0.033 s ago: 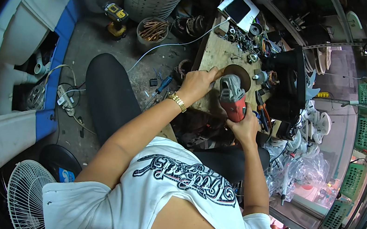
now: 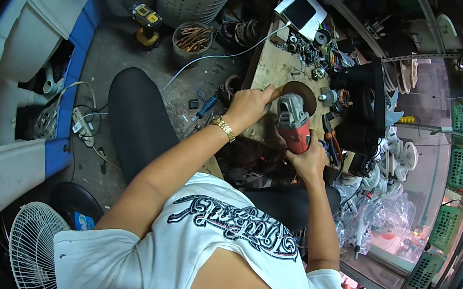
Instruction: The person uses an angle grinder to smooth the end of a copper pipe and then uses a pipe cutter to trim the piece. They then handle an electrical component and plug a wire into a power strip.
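nothing had visibly shifted since the earlier frame; both your hands and the tool kept their places. your right hand point(image 2: 309, 160) was closed around the rear of the red and grey angle grinder point(image 2: 294, 134), which you held over the near part of the wooden workbench point(image 2: 277, 71), its brown disc point(image 2: 302, 95) turned away from you. your left hand point(image 2: 250, 109), with a gold band point(image 2: 223, 128) at its wrist, reached in from the other side, fingers curled and their tips just beside the disc's left edge; how far they were open, and whether they gripped something brown there, i could not tell. right of the disc sat a motor part point(image 2: 343, 97) with coppery windings, and nearer you lay orange-handled pliers point(image 2: 332, 136). small metal bits covered the bench's far end. on the floor to your left were a blue-handled screwdriver point(image 2: 208, 106), a bucket point(image 2: 183, 58) of copper-coloured pieces and a yellow and black drill point(image 2: 146, 26).
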{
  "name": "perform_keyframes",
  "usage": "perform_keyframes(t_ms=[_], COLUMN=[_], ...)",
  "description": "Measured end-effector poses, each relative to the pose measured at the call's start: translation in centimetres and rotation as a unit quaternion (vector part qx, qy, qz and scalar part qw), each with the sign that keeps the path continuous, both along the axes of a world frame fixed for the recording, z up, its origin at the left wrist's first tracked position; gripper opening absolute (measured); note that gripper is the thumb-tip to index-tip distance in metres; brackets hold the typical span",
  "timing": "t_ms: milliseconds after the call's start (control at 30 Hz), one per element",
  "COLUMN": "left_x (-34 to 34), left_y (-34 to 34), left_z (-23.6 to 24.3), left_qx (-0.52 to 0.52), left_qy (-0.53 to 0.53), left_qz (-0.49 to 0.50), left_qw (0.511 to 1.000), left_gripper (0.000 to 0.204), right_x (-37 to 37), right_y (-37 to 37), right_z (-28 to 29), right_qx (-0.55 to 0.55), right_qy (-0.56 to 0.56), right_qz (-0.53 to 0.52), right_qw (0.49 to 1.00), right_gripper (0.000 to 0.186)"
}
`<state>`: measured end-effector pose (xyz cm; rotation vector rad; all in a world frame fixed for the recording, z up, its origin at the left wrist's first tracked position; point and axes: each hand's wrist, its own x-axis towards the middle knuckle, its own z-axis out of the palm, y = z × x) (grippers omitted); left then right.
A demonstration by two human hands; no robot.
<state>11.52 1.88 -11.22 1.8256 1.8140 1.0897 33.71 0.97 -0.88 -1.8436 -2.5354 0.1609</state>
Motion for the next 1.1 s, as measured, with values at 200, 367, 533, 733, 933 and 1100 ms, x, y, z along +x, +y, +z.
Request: perform_keyframes(t_ms=[200,367,533,733,933,1100], left_x=[0.1,0.2,0.2,0.3,0.2,0.1], left_y=[0.0,0.0,0.1,0.0,0.0,0.0], left_z=[-0.2,-0.4,-0.4,-0.3,-0.8,-0.6], left_qx=[0.021,0.033,0.031,-0.025,-0.016,-0.008], left_qy=[0.012,0.009,0.010,0.001,0.008,0.005], left_qz=[0.017,0.017,0.024,0.009,0.010,0.013], left_qw=[1.000,0.999,0.999,1.000,1.000,1.000], left_gripper=[0.043,0.042,0.041,0.047,0.049,0.049], right_x=[0.0,0.3,0.5,0.4,0.4,0.2], right_y=[-0.1,0.4,0.0,0.2,0.2,-0.3], right_z=[-0.2,-0.6,-0.9,-1.0,-1.0,-0.9], right_qx=[-0.025,-0.027,0.003,-0.014,-0.014,-0.011], right_qy=[-0.011,0.004,0.003,0.019,0.026,0.014], right_qz=[-0.027,-0.020,-0.008,-0.017,-0.015,-0.023], right_qw=[0.999,0.999,1.000,1.000,0.999,1.000], right_gripper=[0.096,0.094,0.091,0.088,0.087,0.089])
